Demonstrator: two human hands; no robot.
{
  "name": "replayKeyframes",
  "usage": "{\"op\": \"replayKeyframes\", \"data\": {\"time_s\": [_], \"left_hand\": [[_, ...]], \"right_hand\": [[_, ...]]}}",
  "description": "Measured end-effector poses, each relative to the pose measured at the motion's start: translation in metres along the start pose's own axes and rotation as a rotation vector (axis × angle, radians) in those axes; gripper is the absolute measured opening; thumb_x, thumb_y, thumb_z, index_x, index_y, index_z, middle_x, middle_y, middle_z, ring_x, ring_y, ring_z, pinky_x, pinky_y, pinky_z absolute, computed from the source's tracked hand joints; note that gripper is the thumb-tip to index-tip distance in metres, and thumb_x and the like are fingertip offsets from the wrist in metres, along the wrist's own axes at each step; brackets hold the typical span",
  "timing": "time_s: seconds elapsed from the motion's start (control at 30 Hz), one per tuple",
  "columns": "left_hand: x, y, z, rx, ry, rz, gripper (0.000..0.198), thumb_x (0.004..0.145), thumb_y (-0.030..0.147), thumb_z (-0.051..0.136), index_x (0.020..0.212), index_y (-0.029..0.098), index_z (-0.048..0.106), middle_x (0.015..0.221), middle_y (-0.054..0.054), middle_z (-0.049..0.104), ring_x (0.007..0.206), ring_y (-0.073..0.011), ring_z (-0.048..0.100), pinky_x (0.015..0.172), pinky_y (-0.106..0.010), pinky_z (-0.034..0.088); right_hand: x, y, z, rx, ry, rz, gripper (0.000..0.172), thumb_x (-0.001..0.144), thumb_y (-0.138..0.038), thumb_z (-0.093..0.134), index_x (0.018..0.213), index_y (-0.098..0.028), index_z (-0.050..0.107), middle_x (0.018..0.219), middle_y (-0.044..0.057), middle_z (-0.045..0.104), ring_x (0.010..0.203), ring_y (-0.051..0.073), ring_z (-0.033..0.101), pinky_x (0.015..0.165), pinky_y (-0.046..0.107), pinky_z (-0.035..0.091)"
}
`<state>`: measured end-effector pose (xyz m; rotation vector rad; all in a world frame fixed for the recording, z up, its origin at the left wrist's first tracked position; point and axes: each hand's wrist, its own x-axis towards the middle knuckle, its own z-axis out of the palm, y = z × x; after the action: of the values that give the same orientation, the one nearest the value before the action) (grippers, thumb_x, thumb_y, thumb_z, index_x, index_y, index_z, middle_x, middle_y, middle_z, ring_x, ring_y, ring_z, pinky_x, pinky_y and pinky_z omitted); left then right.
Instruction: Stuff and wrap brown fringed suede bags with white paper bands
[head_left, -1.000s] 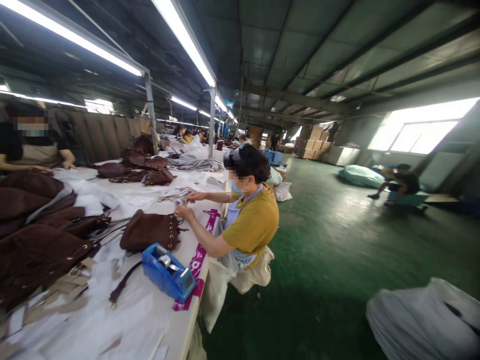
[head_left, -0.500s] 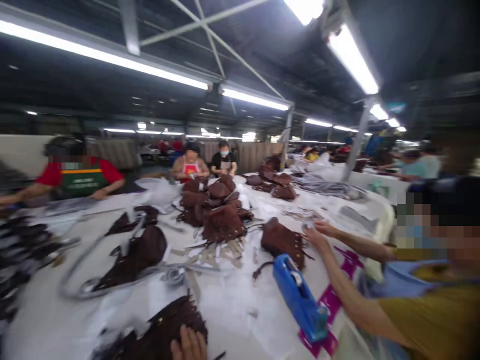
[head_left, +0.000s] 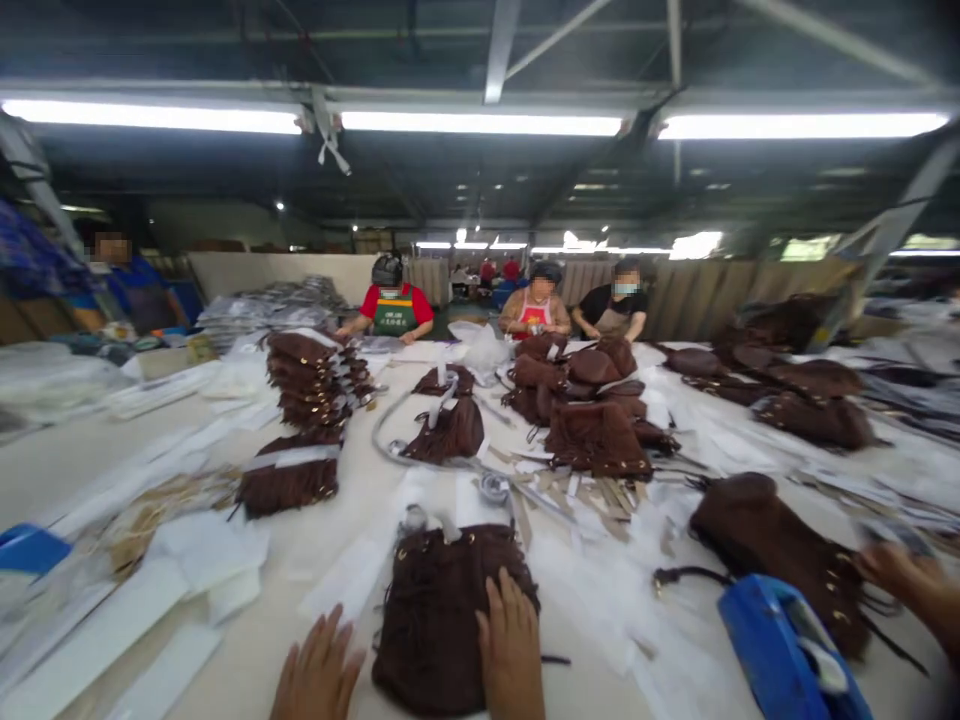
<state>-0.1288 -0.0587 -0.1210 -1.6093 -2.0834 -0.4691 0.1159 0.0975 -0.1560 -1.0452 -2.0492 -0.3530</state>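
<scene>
Near edge of the desk [head_left: 315, 545], about midway along the visible stretch: one brown bag [head_left: 431, 615] lying flat, metal eyelets along its far end, dark fringe-like strips down its front. Right hand [head_left: 514, 635] laid on the bag's right side, fingers extended and close together, resting rather than gripping. Left hand [head_left: 319, 665] palm down just left of the bag, apart from it, fingers loosely spread, nothing held.

Beyond the bag, toward mid-desk: a grey coil [head_left: 493, 487]. Far left part: a stack of brown bags [head_left: 307, 375]. Farther back, right of centre: a heap of brown bags [head_left: 600, 430].

Near right corner of the view: blue tape dispenser [head_left: 787, 650] beside another brown bag [head_left: 780, 555]; a co-worker's hand [head_left: 900, 570] at that bag's eyelet end.

Writing: at the far edge, a green apron [head_left: 395, 318] carries pale lettering in two lines; a red apron [head_left: 534, 320] has a yellow mark. Both too small and blurred to read with certainty.
</scene>
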Motion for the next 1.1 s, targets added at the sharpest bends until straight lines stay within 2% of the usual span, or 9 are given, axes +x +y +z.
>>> {"op": "replayKeyframes", "data": {"time_s": [0.13,0.27,0.37,0.53,0.67,0.77,0.87,0.93,1.1], "left_hand": [[0.01,0.028,-0.042,-0.145,-0.024,-0.092,0.041,0.098,0.034,0.036,0.13,0.013,0.051,0.145,-0.015,0.044,0.136,-0.026,0.04,0.107,-0.05,0.042],[0.038,0.082,-0.059,-0.342,-0.278,0.429,0.047,0.098,0.031,0.042,0.143,0.019,0.038,0.15,-0.01,0.039,0.143,-0.023,0.027,0.115,-0.046,0.031],[0.053,0.093,-0.05,-0.375,-0.418,0.583,0.053,0.096,0.044,0.045,0.145,0.028,0.035,0.15,-0.004,0.04,0.142,-0.0248,0.028,0.116,-0.053,0.025],[0.058,0.043,-0.023,-0.204,-0.415,0.184,0.053,0.096,0.048,0.04,0.145,0.029,0.036,0.152,-0.008,0.037,0.141,-0.0324,0.029,0.11,-0.063,0.027],[0.052,0.02,-0.026,-0.076,-0.185,-0.228,0.045,0.099,0.038,0.034,0.131,0.011,0.051,0.142,-0.022,0.046,0.134,-0.035,0.04,0.103,-0.059,0.039],[0.054,0.045,-0.037,-0.178,-0.092,-0.032,0.042,0.1,0.033,0.033,0.134,0.014,0.047,0.146,-0.016,0.043,0.138,-0.0256,0.036,0.111,-0.049,0.036],[0.069,0.083,-0.038,-0.304,-0.273,0.412,0.045,0.098,0.038,0.04,0.141,0.024,0.042,0.149,-0.007,0.042,0.142,-0.0213,0.028,0.116,-0.046,0.028],[0.083,0.096,-0.03,-0.333,-0.381,0.552,0.052,0.096,0.046,0.044,0.144,0.027,0.037,0.149,-0.006,0.042,0.142,-0.0239,0.028,0.116,-0.052,0.024],[0.094,0.066,-0.005,-0.172,-0.363,0.13,0.051,0.094,0.045,0.047,0.142,0.028,0.042,0.15,-0.008,0.04,0.14,-0.03,0.031,0.11,-0.058,0.028]], "right_hand": [[0.006,-0.007,-0.018,0.064,-0.158,0.054,0.041,0.1,-0.032,0.039,0.135,-0.012,0.048,0.143,0.02,0.046,0.132,0.03,0.042,0.105,0.05,0.036],[0.008,-0.008,-0.02,0.091,-0.179,0.05,0.042,0.1,-0.032,0.038,0.136,-0.012,0.046,0.142,0.02,0.046,0.131,0.03,0.041,0.105,0.051,0.035],[0.006,-0.007,-0.019,0.094,-0.166,0.045,0.043,0.1,-0.034,0.038,0.136,-0.012,0.046,0.142,0.02,0.045,0.13,0.03,0.042,0.104,0.051,0.036],[0.006,-0.007,-0.018,0.106,-0.154,0.05,0.042,0.1,-0.033,0.038,0.135,-0.012,0.046,0.142,0.02,0.046,0.13,0.03,0.042,0.104,0.05,0.036],[0.007,-0.007,-0.018,0.113,-0.153,0.055,0.041,0.1,-0.032,0.038,0.135,-0.012,0.046,0.141,0.02,0.046,0.13,0.03,0.042,0.104,0.05,0.035],[0.006,-0.006,-0.018,0.115,-0.166,0.055,0.041,0.1,-0.032,0.038,0.135,-0.012,0.047,0.142,0.019,0.046,0.131,0.029,0.041,0.105,0.05,0.034],[0.006,-0.006,-0.018,0.107,-0.183,0.054,0.042,0.1,-0.032,0.037,0.135,-0.011,0.047,0.142,0.019,0.046,0.131,0.029,0.041,0.105,0.049,0.034],[0.005,-0.006,-0.018,0.095,-0.189,0.058,0.041,0.1,-0.032,0.038,0.134,-0.011,0.048,0.141,0.02,0.047,0.13,0.03,0.042,0.105,0.049,0.035],[0.007,-0.007,-0.02,0.099,-0.189,0.064,0.041,0.1,-0.033,0.04,0.134,-0.012,0.048,0.141,0.019,0.047,0.129,0.03,0.042,0.104,0.049,0.035]]}}
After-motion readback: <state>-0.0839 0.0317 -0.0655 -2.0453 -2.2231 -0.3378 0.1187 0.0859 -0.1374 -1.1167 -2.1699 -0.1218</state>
